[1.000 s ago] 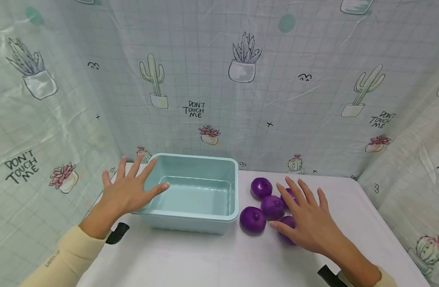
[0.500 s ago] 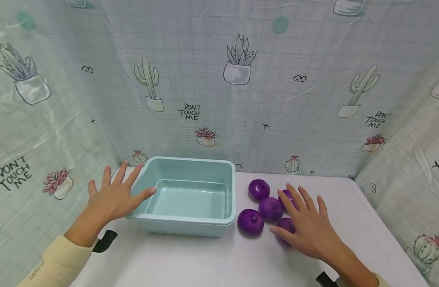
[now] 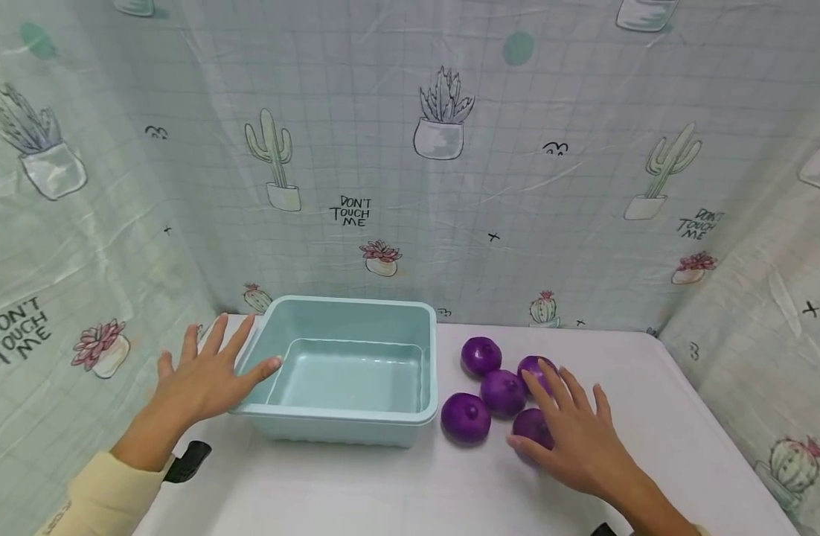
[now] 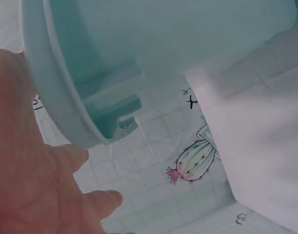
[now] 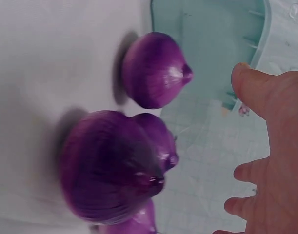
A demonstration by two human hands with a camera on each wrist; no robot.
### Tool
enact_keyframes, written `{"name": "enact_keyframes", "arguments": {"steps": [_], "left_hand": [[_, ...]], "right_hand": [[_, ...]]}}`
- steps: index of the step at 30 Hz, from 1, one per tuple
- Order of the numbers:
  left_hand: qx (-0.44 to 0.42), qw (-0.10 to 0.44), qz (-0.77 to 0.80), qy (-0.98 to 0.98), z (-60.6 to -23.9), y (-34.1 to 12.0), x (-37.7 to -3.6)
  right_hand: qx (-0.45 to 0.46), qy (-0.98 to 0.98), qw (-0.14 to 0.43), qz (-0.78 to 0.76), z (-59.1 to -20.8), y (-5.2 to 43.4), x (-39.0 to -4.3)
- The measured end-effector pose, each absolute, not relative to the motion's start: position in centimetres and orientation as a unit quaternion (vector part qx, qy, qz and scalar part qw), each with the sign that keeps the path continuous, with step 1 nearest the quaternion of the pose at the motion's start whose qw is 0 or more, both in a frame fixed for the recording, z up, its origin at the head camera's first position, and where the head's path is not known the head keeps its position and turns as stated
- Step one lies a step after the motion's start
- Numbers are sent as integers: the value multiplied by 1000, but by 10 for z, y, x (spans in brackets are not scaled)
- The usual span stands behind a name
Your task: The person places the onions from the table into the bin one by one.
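Five onions [image 3: 503,393], teal bin [image 3: 346,415] on white table [image 3: 356,495], cactus-print sheeting [image 3: 356,112] behind, left hand [image 3: 199,387], right hand [image 3: 583,443], fingers [image 3: 555,388] spread

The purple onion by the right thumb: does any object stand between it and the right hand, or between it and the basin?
Nothing visible stands between the right hand and this onion. On the straight line to the basin, another onion sits in the way.
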State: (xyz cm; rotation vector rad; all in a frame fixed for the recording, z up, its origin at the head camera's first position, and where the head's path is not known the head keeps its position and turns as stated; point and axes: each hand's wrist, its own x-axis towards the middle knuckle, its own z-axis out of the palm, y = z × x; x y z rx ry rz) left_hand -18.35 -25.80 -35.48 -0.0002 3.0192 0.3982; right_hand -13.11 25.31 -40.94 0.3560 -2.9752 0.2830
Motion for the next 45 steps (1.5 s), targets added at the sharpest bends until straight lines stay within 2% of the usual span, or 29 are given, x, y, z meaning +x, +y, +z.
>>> {"name": "enact_keyframes", "arguments": {"steps": [16, 24, 37, 45], "left_hand": [[52, 81, 207, 974, -356, -260, -201], [-3, 166, 342, 925, -349, -281, -208], [-29, 176, 449, 876, -350, -300, -213], [-20, 177, 451, 875, -351, -301, -213]], "right_hand": [[101, -988, 70, 92, -433, 268, -120], [89, -989, 47, 108, -442, 266, -117], [81, -990, 37, 111, -454, 264, -121], [94, -985, 59, 131, -461, 267, -127]]}}
